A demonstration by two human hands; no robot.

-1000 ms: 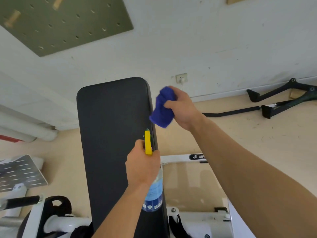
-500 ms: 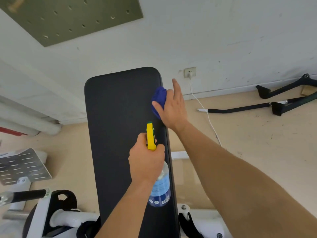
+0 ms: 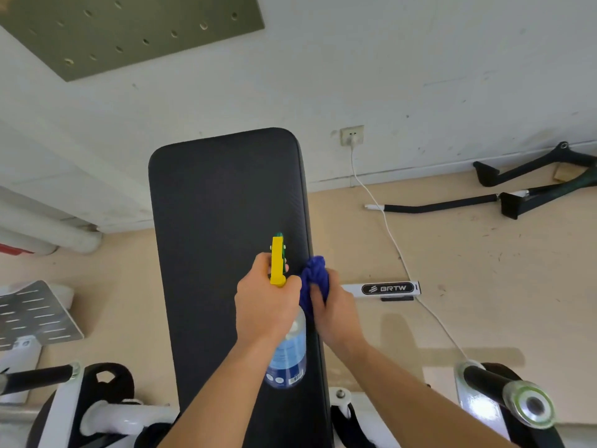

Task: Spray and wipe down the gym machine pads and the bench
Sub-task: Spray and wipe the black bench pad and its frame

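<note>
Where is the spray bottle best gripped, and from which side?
Grip the spray bottle around its neck, just below the yellow head, coming from the near side as the left hand does. The nozzle points away over the bench, so a finger should reach the trigger, and the round body hangs below the hand.

White, scuffed wall (image 3: pixel 420 59) ahead of me, with a green pegboard (image 3: pixel 129 27) at its upper left. A socket (image 3: pixel 351 135) sits low on the wall, and a white cable (image 3: pixel 392 237) trails from it across the beige floor (image 3: pixel 484 270). Black handles (image 3: pixel 486 173) lie at the wall's foot on my right. White pipes (image 3: pixel 64 237) on my left.
</note>
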